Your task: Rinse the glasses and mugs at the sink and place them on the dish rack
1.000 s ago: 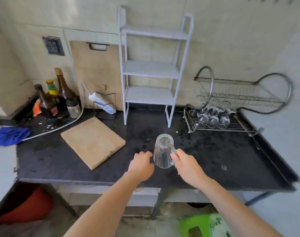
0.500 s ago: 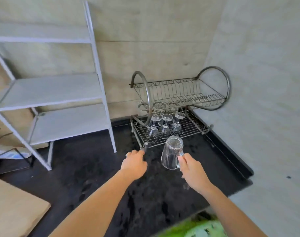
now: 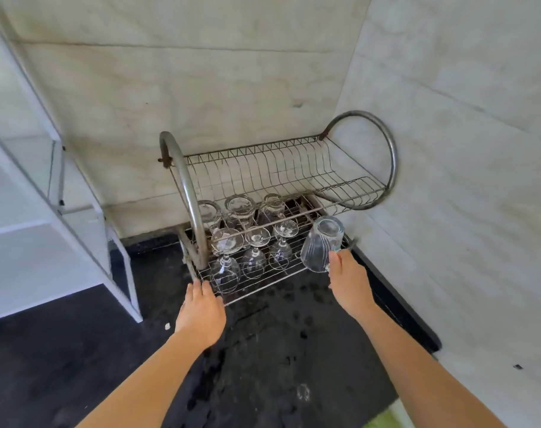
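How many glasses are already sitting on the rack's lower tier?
6, upside down. Front row: left stemmed glass, middle stemmed glass, right stemmed glass. Behind them: back-left glass, back-middle glass, back-right glass. The upper tier may hide more.

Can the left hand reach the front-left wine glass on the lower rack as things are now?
Probably yes. The left hand lies empty at the front edge of the dish rack, and the inverted wine glass stands just past its fingertips; nothing lies between them.
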Demonstrator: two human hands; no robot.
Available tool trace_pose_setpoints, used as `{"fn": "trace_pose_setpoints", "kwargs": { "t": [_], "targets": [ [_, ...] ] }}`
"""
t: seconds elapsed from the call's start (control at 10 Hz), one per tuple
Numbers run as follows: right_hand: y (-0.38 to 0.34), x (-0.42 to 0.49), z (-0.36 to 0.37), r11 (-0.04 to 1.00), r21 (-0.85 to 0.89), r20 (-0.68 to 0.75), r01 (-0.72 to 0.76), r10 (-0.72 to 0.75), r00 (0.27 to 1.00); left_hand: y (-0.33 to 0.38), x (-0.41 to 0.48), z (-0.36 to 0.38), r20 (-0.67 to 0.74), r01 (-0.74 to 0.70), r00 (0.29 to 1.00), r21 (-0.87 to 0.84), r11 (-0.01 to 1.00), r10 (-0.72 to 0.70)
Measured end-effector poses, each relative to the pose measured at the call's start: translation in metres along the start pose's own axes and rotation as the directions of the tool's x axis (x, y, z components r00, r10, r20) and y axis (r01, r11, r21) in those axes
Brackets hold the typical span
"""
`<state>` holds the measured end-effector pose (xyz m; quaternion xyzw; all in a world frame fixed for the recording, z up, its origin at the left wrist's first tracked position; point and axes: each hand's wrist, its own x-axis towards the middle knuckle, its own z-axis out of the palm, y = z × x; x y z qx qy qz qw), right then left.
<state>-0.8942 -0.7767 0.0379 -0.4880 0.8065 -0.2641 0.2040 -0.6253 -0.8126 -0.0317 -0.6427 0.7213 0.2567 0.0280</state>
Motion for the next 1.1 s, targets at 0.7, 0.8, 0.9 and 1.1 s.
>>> {"fn": "trace_pose_setpoints", "kwargs": {
  "t": [0.7, 0.8, 0.9, 1.1],
  "targets": [
    [0.031, 0.098, 0.049, 0.992, 0.117, 0.155, -0.048, 0.029, 0.987, 0.007, 0.010, 0.008, 0.065, 0.156, 0.987, -0.159, 0.975, -0.148],
    [0.031, 0.103, 0.051, 0.996, 0.073, 0.170, -0.047, 0.034, 0.985, 0.008, 0.009, 0.006, 0.075, 0.164, 0.985, -0.150, 0.975, -0.155],
    [0.028, 0.104, 0.049, 0.997, 0.039, 0.195, -0.063, 0.054, 0.979, 0.011, 0.007, 0.003, 0.077, 0.168, 0.984, -0.149, 0.974, -0.158],
    [0.024, 0.099, 0.042, 0.997, -0.008, 0.195, -0.073, 0.073, 0.978, 0.011, 0.005, 0.000, 0.080, 0.189, 0.981, -0.156, 0.970, -0.178]
  ]
}}
